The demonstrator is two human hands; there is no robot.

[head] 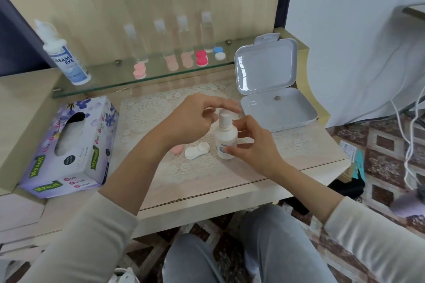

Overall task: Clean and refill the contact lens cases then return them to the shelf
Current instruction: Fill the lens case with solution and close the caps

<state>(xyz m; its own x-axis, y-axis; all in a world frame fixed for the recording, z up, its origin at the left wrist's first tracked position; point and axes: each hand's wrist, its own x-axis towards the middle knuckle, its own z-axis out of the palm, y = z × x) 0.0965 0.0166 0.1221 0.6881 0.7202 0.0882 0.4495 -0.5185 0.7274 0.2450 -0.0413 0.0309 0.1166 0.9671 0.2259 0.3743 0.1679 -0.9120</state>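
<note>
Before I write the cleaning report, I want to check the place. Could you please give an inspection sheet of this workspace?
Surface: pale wooden desk covered by a white lace mat.
Job's things: small white plastic bottle, upright; open white lens case beside it; round pink cap, partly hidden; glass shelf carrying coloured lens cases and clear bottles.
Clutter: floral tissue box; open grey plastic box; large Dream Eye bottle.
Hands: right hand grips the small bottle; left hand at its cap, grip unclear.
Cables: white cables hanging at right.
Surroundings: patterned floor tiles.
</note>
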